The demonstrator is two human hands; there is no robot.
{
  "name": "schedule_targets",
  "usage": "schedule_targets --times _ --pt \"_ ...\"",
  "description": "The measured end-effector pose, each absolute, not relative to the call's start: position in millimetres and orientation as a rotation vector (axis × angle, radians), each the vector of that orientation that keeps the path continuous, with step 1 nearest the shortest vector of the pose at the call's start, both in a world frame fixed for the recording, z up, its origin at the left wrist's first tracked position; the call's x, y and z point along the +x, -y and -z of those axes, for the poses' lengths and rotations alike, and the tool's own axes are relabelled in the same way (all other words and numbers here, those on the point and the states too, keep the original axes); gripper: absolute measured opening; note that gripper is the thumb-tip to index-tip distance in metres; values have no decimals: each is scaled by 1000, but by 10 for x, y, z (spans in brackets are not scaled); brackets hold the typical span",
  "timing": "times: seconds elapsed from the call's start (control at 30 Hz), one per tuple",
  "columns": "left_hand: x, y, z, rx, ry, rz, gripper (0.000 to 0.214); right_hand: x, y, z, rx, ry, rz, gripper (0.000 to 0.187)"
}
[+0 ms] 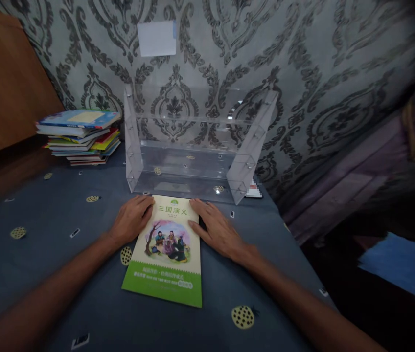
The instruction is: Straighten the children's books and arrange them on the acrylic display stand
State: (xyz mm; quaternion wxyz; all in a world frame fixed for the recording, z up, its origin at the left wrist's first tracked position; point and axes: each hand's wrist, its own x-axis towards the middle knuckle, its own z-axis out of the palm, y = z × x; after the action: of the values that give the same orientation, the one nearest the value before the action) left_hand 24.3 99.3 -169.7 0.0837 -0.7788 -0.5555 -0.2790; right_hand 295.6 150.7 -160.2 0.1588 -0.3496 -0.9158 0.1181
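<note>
Surface: dark blue cloth [46, 274], printed with small yellow dotted rounds, covers the table nearest the viewer.
Book [167, 249]: a thin paperback with an illustrated cover and a green band along its near edge. It lies flat and face up on the cloth, between the two hands and just in front of the clear rack.
Left hand [132, 220]: spread flat, palm down, fingers resting on the book's far left corner. It grips nothing.
Right hand [217, 230]: also flat and unclenched, fingertips lying over the far right edge of the cover, palm on the cloth beside it. Nothing is clasped.
Handling: by this pose, the book sits thin and flush to the cloth. Even pressure from both sides, with fingertips worked under the long edges, would likely keep the cover from creasing or skidding.
Rack [132, 142]: clear acrylic with slanted side panels, standing just behind the book.
Stack [80, 137]: colourful books piled flat, left of the rack, well apart from the hands.
Wall: grey damask wallpaper [303, 73], with a white sheet [156, 38] stuck above the rack.
</note>
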Motion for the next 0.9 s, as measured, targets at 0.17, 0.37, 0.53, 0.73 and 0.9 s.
schedule_targets --times 0.17,0.37,0.53,0.73,0.9 --pt "235 -995 1675 -2380 1646 831 23 3001 -1521 1672 -986 2610 -323 53" --pt "217 -999 1694 -2459 1606 834 26 3018 -1457 1693 -919 2634 -302 58" --pt "231 -990 1699 -2449 1636 805 25 3114 -1224 1666 -756 2700 -389 79" --pt "247 -975 1664 -2463 1695 764 24 3170 -813 1592 -650 2754 -506 88" --pt "252 -985 1676 -2467 1688 757 24 3190 -608 1498 -469 2766 -622 58"
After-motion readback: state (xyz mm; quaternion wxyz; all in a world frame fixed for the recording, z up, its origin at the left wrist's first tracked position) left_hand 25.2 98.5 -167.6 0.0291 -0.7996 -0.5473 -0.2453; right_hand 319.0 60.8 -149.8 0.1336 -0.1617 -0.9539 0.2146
